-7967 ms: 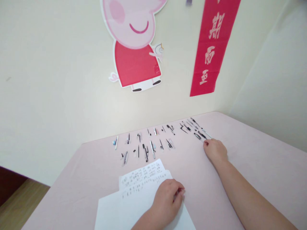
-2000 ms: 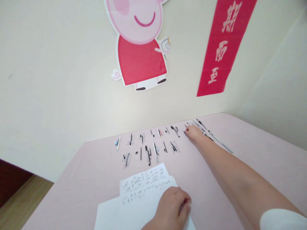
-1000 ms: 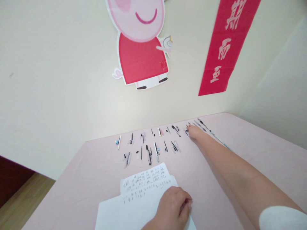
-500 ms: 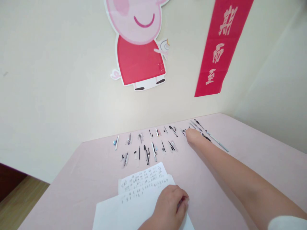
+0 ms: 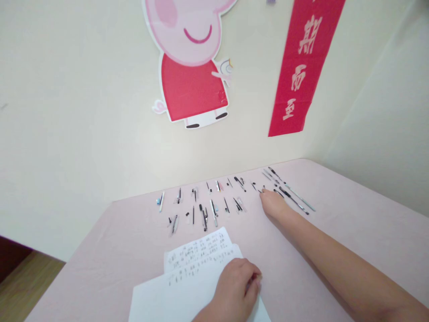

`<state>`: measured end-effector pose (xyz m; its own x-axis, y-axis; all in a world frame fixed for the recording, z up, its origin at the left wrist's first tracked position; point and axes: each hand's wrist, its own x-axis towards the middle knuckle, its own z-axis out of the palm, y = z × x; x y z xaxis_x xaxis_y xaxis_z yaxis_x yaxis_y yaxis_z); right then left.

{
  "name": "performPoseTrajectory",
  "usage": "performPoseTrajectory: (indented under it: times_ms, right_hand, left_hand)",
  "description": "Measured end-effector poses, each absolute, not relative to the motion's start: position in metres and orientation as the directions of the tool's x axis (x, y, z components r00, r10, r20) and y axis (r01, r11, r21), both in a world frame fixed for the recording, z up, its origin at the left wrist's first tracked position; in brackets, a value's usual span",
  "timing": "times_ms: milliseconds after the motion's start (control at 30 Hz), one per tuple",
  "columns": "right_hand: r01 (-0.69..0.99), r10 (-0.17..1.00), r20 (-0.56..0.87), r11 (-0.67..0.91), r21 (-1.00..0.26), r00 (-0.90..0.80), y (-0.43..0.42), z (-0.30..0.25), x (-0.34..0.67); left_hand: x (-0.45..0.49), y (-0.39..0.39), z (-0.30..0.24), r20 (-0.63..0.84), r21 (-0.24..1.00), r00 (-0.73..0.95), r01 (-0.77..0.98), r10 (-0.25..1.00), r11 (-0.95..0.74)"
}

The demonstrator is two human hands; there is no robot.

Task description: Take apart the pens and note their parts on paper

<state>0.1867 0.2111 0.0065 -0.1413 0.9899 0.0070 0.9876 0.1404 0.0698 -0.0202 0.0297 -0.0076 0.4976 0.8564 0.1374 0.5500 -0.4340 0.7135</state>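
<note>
My left hand (image 5: 236,288) rests curled on the right side of a white sheet of paper (image 5: 157,295); a small dark bit shows between its fingers, too hidden to name. Handwriting covers the top of this sheet and another written sheet (image 5: 201,245) beneath it. Farther out, my right hand (image 5: 273,204) is closed and low over the table, its fingertips mostly hidden from view. A small dark piece (image 5: 259,191) shows right at those fingertips. Just right of it lie a black pen (image 5: 293,200) and a long pale pen (image 5: 301,197).
Two rows of taken-apart pens, with caps, refills and barrels such as a black pen part (image 5: 203,218) and a white barrel (image 5: 162,201), lie on the pink tabletop (image 5: 100,264). Behind stands a wall with a cartoon pig cutout (image 5: 194,89) and a red banner (image 5: 295,89).
My right hand has drawn slightly back toward me, uncovering more of the black pen beside it. My left hand stays in place on the paper. The view has shifted a little.
</note>
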Motion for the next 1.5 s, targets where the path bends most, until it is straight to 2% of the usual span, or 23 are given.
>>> performPoseTrajectory:
  times_ms: [233, 467, 633, 800, 900, 1033, 1200, 1333, 1500]
  right_hand:
    - [0.972, 0.971, 0.047, 0.233, 0.011, -0.233, 0.172, 0.002, 0.180]
    - [0.917, 0.926, 0.114, 0.373, -0.137, -0.360, 0.154, -0.006, 0.177]
    - [0.886, 0.916, 0.161, 0.398, -0.238, -0.368, 0.155, -0.011, 0.183]
    - [0.860, 0.919, 0.199, 0.390, -0.328, -0.341, 0.159, -0.017, 0.189]
    - [0.836, 0.920, 0.267, 0.378, -0.397, -0.288, 0.161, -0.017, 0.192]
    - [0.861, 0.927, 0.335, 0.302, -0.409, -0.166, 0.162, -0.013, 0.198]
    - [0.893, 0.964, 0.259, 0.164, -0.419, -0.055, 0.162, -0.013, 0.202]
    - [0.882, 0.977, 0.202, 0.147, -0.447, -0.061, 0.163, -0.018, 0.201]
    - [0.909, 0.982, 0.185, 0.117, -0.399, -0.045, 0.161, -0.016, 0.198]
  left_hand:
    - [-0.020, 0.027, -0.007, 0.132, 0.709, 0.498, 0.557, 0.857, -0.433]
    - [-0.020, 0.028, -0.004, 0.131, 0.706, 0.505, 0.556, 0.853, -0.437]
    - [-0.021, 0.028, -0.003, 0.131, 0.705, 0.503, 0.559, 0.854, -0.437]
    - [-0.021, 0.027, -0.001, 0.120, 0.701, 0.506, 0.565, 0.854, -0.434]
    - [-0.021, 0.026, 0.000, 0.113, 0.701, 0.503, 0.570, 0.857, -0.428]
    - [-0.022, 0.026, -0.001, 0.117, 0.702, 0.510, 0.565, 0.852, -0.434]
    - [-0.022, 0.026, -0.001, 0.116, 0.707, 0.511, 0.559, 0.852, -0.432]
    - [-0.021, 0.026, 0.000, 0.116, 0.705, 0.512, 0.561, 0.851, -0.433]
    - [-0.021, 0.026, 0.001, 0.125, 0.712, 0.506, 0.554, 0.854, -0.432]
